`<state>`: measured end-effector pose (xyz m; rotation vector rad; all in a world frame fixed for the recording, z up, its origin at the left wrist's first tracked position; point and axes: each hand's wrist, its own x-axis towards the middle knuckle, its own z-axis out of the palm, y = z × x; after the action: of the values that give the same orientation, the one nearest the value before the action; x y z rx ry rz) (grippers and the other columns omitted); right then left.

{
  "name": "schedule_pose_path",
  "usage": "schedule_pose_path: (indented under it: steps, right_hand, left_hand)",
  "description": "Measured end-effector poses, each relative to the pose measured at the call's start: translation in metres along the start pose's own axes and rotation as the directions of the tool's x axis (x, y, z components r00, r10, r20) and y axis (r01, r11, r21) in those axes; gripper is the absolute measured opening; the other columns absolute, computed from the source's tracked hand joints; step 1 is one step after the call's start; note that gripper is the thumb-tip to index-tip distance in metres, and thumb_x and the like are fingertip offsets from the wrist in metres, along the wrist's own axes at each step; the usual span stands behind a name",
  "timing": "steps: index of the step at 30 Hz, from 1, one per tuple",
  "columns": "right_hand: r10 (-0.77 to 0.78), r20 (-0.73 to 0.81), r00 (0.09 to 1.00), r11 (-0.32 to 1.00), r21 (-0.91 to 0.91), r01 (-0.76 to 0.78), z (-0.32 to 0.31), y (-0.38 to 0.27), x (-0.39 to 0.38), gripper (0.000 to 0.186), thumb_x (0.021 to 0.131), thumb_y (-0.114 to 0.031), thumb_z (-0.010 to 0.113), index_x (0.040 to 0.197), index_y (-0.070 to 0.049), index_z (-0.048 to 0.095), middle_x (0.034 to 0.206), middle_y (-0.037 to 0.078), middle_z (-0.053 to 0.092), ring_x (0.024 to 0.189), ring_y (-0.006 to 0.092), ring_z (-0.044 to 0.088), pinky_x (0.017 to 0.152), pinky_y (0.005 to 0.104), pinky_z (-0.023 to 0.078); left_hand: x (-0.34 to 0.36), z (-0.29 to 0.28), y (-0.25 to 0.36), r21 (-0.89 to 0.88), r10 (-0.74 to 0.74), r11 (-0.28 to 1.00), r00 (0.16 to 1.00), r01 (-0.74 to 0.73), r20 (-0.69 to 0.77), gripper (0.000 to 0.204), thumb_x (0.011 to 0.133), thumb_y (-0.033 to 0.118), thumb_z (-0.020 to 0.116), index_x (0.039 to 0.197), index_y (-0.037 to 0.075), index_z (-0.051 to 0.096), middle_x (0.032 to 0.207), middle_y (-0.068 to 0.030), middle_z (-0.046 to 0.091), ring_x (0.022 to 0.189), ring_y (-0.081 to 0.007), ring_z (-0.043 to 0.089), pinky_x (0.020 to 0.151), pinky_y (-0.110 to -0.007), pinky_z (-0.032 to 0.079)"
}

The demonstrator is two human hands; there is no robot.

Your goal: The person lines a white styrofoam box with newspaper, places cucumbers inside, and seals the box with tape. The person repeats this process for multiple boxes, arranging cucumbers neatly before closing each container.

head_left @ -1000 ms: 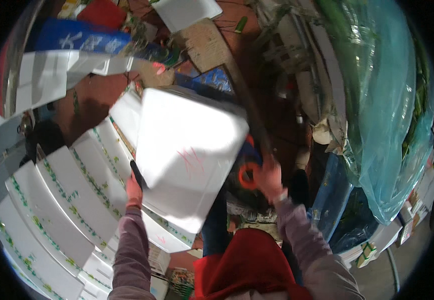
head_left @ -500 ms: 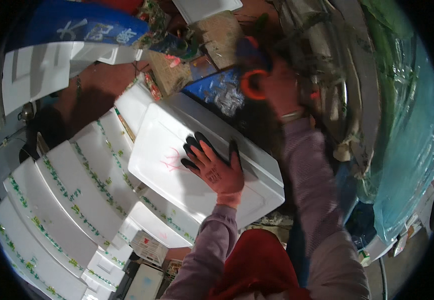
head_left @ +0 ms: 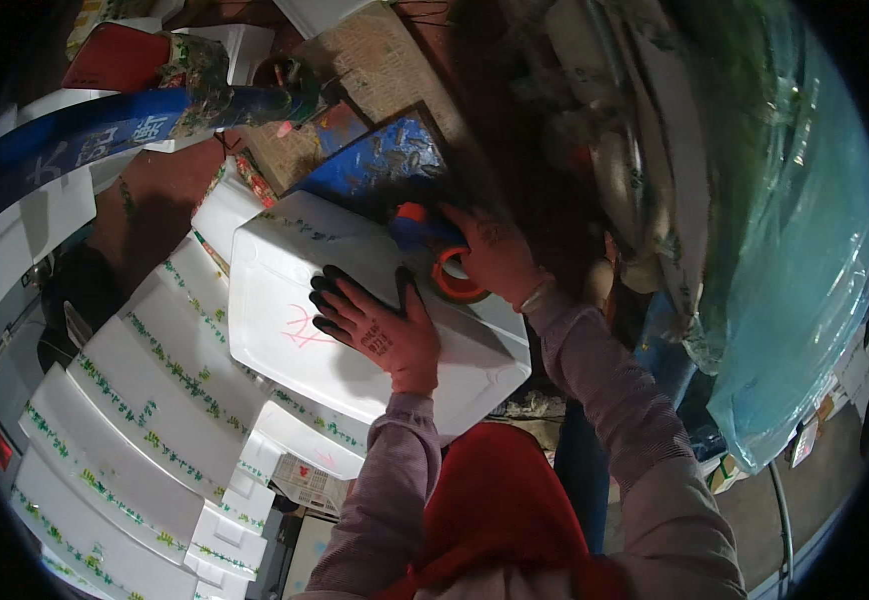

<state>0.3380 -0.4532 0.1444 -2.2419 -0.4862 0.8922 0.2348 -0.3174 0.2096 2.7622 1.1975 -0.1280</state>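
My left hand (head_left: 375, 330), in a red glove with dark fingertips, lies with fingers spread on the lid of a white foam box (head_left: 285, 310) marked in red. My right hand (head_left: 495, 255), also gloved, grips a blue-and-orange tape dispenser (head_left: 415, 228) against the box's upper right side, just beside my left hand. A strip of green-printed tape (head_left: 305, 225) shows along the box's upper edge. Behind the box is a blue board (head_left: 385, 150).
Stacked white foam boxes (head_left: 145, 400) with green-printed tape fill the lower left. A blue bar (head_left: 85, 145) crosses the upper left, near a red object (head_left: 120, 55). Cardboard (head_left: 375, 60) lies at the back. A large teal plastic bag (head_left: 785, 300) stands on the right.
My left hand moved from the box's left edge onto the lid. My right hand swung the dispenser up and away, then back down to the box, which has turned.
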Motion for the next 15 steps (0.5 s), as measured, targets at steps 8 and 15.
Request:
schedule_pose_path:
  steps: [8, 15]
  right_hand:
    - [0.278, 0.138, 0.951, 0.944, -0.223, -0.244, -0.049, 0.128, -0.170, 0.074, 0.076, 0.001, 0.064, 0.146, -0.017, 0.050, 0.134, 0.020, 0.057, 0.121, 0.0411, 0.056, 0.102, 0.0485, 0.047]
    - [0.482, 0.168, 0.860, 0.863, -0.259, -0.433, -0.061, 0.145, -0.257, 0.057, 0.075, -0.008, 0.065, 0.132, -0.010, 0.059, 0.122, 0.023, 0.063, 0.115, 0.0440, 0.057, 0.099, 0.0505, 0.047]
  left_hand:
    - [-0.001, 0.003, 0.007, 0.084, -0.067, 0.994, 0.998, 0.066, 0.002, 0.080, 0.097, 0.043, 0.057, 0.154, -0.003, 0.025, 0.158, -0.0317, 0.023, 0.149, -0.0478, 0.016, 0.122, -0.058, 0.004]
    - [-0.004, 0.001, 0.009, 0.135, -0.002, 0.991, 0.997, 0.012, -0.073, 0.073, 0.098, 0.035, 0.056, 0.156, 0.003, 0.027, 0.159, -0.0298, 0.024, 0.149, -0.0471, 0.018, 0.122, -0.059, 0.004]
